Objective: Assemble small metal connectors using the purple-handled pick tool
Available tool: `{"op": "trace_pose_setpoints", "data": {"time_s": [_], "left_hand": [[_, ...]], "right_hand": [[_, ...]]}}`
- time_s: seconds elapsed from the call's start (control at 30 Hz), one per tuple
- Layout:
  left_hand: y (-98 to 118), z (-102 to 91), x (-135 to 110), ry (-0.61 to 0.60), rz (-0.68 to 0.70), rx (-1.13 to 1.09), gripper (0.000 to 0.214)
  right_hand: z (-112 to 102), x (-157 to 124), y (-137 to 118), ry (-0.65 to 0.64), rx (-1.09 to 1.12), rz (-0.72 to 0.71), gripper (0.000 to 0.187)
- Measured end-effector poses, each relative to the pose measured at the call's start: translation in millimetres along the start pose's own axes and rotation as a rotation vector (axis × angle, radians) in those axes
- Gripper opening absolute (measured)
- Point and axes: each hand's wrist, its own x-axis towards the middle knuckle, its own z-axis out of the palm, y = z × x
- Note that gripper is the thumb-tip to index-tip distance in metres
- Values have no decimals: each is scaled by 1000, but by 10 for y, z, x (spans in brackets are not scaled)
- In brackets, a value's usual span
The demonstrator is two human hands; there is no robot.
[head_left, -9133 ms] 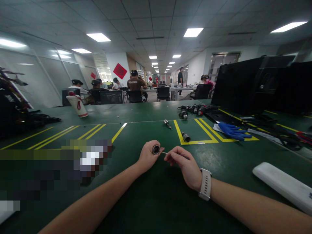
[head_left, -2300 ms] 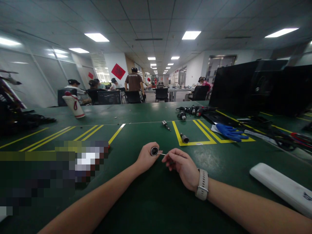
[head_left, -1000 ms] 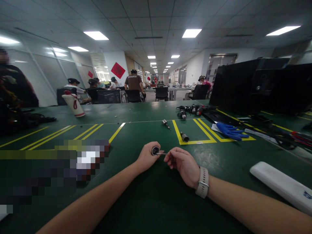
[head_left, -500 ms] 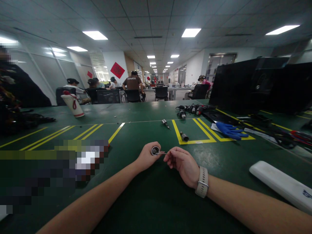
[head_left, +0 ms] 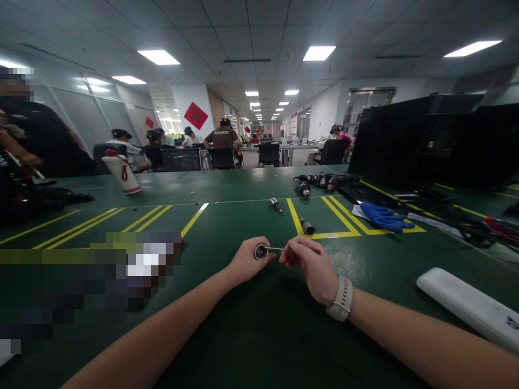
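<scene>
Thin rod [head_left: 274, 248] now held higher

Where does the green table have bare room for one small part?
Green tabletop is bare between the left forearm and right forearm. Another bare patch lies beyond the left hand, between the single yellow strip and the pointed metal part. At right it is crowded around the blue glove and large black case.

Green tabletop [head_left: 243, 346] — yellow tape stripes [head_left: 194, 221], silver-rimmed cylinder [head_left: 260, 252] — dark inside, silvery rod [head_left: 274, 248], blue glove [head_left: 381, 216]
</scene>
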Motion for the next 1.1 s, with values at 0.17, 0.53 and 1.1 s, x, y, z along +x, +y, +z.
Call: {"op": "trace_pose_setpoints", "data": {"time_s": [0.17,0.53,1.1], "left_hand": [[53,-13,-1,-74,26,76,8],[97,-21,-5,-146,85,164,11],[95,-19,-7,-155,120,159,15]], "right_hand": [[3,-11,-103,-42,-392,-155,27],[32,-27,-145,-42,-558,-149,32],[46,-75,-132,-72,-733,-278,33]]}}
